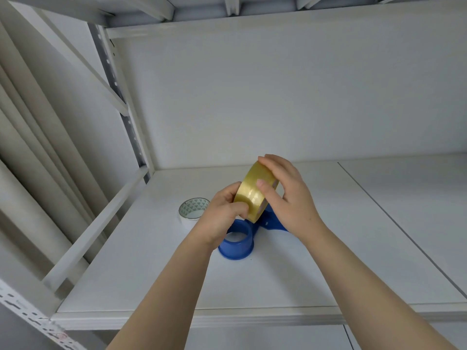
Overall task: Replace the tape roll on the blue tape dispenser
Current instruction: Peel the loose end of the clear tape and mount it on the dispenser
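Observation:
A yellowish clear tape roll [250,195] is held on edge in the air above the shelf by both hands. My left hand [222,215] pinches its lower left rim. My right hand [288,195] wraps over its top and right side, thumb on the outer tape face. Below the roll, the blue tape dispenser [240,242] lies on the white shelf [151,274]; its round hub ring faces up with nothing on it, and its handle end is partly hidden behind my right hand.
A nearly used-up tape roll with a green triangle-patterned core [193,209] lies flat on the shelf left of my hands. A shelf upright and diagonal brace stand at the left. The back wall is close behind.

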